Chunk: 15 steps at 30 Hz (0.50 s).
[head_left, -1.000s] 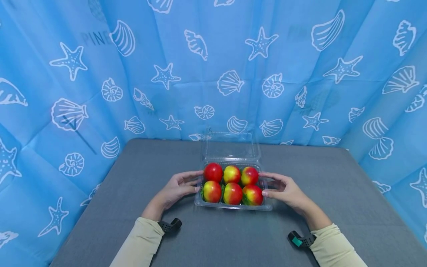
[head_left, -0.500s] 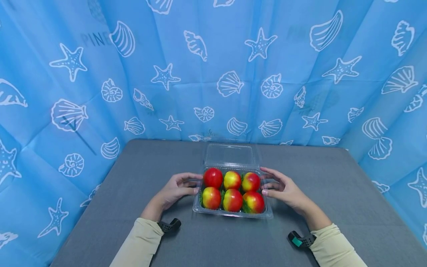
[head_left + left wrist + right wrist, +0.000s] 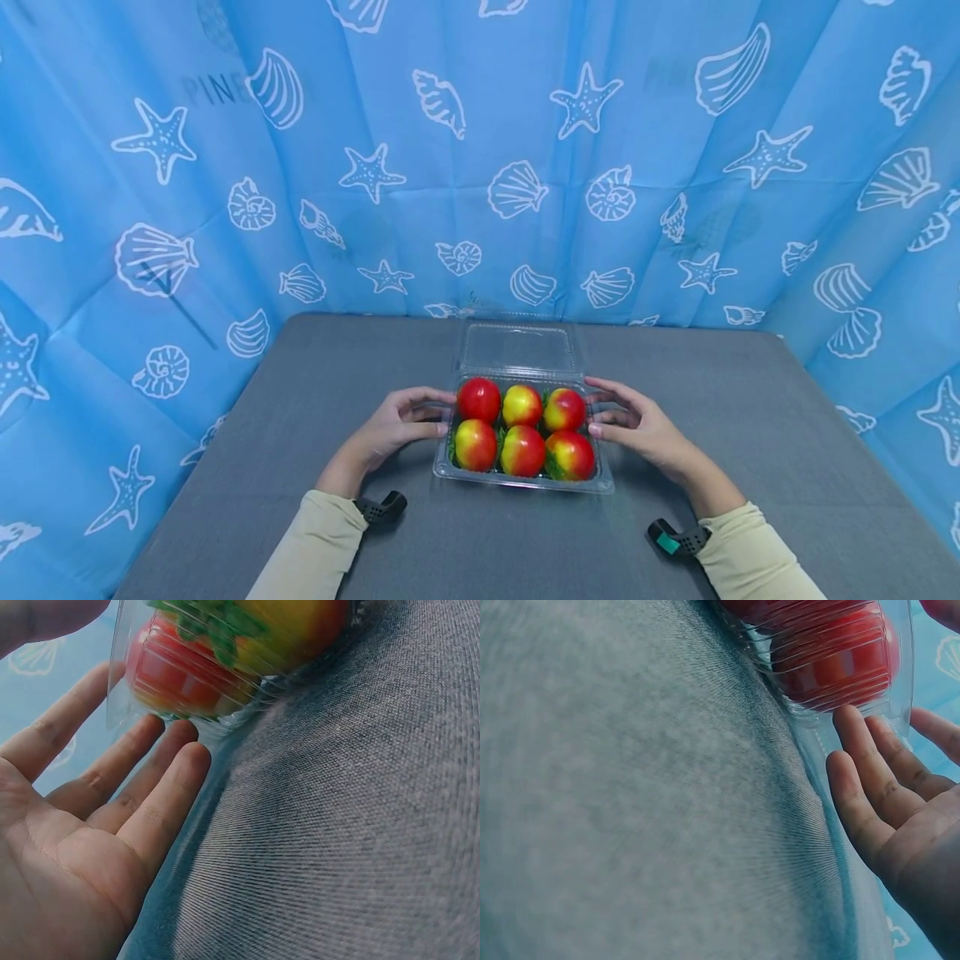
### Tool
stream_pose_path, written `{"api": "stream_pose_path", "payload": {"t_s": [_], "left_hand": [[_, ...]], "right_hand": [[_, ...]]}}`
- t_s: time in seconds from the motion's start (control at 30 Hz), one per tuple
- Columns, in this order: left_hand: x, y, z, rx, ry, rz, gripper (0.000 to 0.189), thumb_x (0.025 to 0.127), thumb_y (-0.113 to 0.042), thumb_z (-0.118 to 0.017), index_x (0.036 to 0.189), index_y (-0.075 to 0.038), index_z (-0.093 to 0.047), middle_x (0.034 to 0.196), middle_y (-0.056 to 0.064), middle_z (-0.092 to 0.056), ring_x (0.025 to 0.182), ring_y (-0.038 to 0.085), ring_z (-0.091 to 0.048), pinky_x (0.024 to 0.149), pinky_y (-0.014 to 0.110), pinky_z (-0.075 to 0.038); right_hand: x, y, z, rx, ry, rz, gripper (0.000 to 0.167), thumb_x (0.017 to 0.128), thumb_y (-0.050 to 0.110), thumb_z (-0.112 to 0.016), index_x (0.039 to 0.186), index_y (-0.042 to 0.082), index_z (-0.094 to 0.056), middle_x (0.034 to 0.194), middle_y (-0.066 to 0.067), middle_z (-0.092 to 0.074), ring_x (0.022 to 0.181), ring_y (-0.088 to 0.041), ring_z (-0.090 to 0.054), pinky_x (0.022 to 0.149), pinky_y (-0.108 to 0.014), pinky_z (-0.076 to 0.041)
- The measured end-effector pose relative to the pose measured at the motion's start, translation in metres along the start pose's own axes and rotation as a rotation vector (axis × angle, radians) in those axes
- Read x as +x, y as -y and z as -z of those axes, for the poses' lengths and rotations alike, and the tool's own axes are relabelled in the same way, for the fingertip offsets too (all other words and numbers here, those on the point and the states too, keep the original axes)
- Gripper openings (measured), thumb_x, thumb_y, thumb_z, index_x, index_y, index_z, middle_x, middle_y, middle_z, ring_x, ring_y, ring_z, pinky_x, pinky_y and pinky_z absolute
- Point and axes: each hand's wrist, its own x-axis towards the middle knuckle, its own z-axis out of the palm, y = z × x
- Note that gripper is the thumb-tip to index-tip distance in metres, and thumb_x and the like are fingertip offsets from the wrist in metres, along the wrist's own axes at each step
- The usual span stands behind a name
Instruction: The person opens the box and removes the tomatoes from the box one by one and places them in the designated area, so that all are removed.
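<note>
A clear plastic clamshell container [image 3: 525,483] rests on the table, its lid [image 3: 517,346] swung up at the back. Several round red and yellow fruits [image 3: 522,451] with green leaves fill it in two rows. At the container's left side is my left hand [image 3: 393,429], its relaxed fingertips at the wall. My right hand [image 3: 647,429] mirrors it at the right side, thumb near the front fruit. In the left wrist view, lightly bent fingers [image 3: 169,791] touch or nearly touch the wall. Slim straight fingers [image 3: 866,754] reach the lower wall in the right wrist view.
Grey cloth covers the table [image 3: 360,358]. A blue curtain [image 3: 480,150] printed with white shells and starfish hangs behind it and along both sides. Black bands [image 3: 382,507] sit on both wrists.
The container has come slightly nearer to the person, and its lid has dropped lower. Both hands have stayed almost in place. In the last half second hardly anything has moved.
</note>
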Motion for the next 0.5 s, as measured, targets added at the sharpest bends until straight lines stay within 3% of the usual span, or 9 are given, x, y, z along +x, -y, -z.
{"api": "stream_pose_path", "payload": {"t_s": [0.3,0.5], "left_hand": [[0.000,-0.008,-0.002,0.067,-0.019,-0.007,0.050,0.098,-0.013,-0.072,0.145,-0.002,-0.059,0.156,0.019,-0.054,0.140,0.044,-0.057,0.113,0.053,-0.053],[0.001,-0.017,-0.006,0.124,-0.071,0.030,0.062,0.097,-0.019,-0.077,0.152,-0.006,-0.053,0.163,0.016,-0.047,0.145,0.045,-0.052,0.116,0.057,-0.050]], "right_hand": [[0.000,0.001,0.001,-0.012,-0.042,0.028,0.069,0.100,0.006,-0.070,0.160,0.001,-0.039,0.148,-0.033,-0.051,0.110,-0.017,-0.072,0.091,-0.026,-0.062],[-0.001,0.007,0.002,-0.036,-0.082,0.028,0.066,0.100,0.007,-0.072,0.158,0.001,-0.043,0.148,-0.033,-0.052,0.111,-0.016,-0.072,0.090,-0.026,-0.063]]}}
